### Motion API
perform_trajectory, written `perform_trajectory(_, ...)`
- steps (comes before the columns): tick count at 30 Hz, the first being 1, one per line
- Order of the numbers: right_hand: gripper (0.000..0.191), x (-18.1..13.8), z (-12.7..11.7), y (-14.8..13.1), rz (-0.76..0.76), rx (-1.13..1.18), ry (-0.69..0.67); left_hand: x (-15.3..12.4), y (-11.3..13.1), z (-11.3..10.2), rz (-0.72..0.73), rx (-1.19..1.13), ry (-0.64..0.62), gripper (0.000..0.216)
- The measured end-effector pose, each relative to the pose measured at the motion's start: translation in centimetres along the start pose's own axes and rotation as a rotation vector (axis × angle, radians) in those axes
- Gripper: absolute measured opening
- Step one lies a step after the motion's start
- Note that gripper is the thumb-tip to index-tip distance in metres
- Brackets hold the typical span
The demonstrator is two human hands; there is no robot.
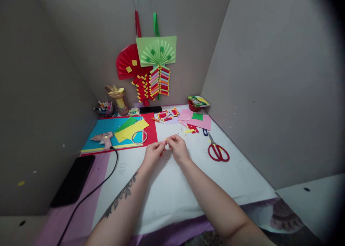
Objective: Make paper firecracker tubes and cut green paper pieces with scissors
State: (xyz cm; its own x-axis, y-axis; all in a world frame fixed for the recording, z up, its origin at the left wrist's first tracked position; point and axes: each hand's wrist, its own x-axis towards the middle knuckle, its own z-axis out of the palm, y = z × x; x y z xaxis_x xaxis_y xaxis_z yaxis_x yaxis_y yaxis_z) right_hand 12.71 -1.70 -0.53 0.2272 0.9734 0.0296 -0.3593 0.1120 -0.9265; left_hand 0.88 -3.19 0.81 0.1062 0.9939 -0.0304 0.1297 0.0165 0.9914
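Note:
My left hand [155,151] and my right hand [177,147] meet above the white sheet [167,188] in the middle of the table. Fingertips of both hands pinch one tiny piece with yellow on it [165,140], mostly hidden by the fingers; it looks like paper. A thin pale stick pokes out past the right fingers. Beyond the hands lie several small red paper rolls with yellow ends [162,114] and an orange roll [157,120]. Pink paper [203,123] with red and yellow scraps is at the back right. Red-handled scissors [219,152] rest right of my right hand.
A pink glue gun [105,140] with a black cord lies left on coloured paper [102,125]. A black tablet-like slab [73,181] is at the left edge. A pen holder [105,109], a phone [151,110] and a red bowl [194,106] line the back. Paper fan decorations [157,53] hang on the wall.

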Motion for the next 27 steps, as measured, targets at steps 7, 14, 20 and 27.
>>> perform_trajectory(7, 0.025, 1.4, -1.2, -0.1, 0.006, 0.089, 0.189, 0.1, 0.0, 0.1, 0.039, -0.027, 0.016, 0.043)
perform_trajectory(14, 0.021, 1.0, -1.4, 0.0, -0.072, -0.097, 0.004, 0.3, 0.2, 0.0, 0.036, -0.08, -0.017, 0.047)
perform_trajectory(20, 0.025, 0.5, -0.9, -0.2, -0.097, -0.144, -0.023, 0.6, -0.3, -0.1, -0.009, -0.182, -0.017, 0.041)
perform_trajectory(27, 0.025, 0.0, -0.6, -0.6, 0.102, -0.086, -0.282, 0.7, -0.4, -0.2, -0.01, -0.169, -0.006, 0.033)
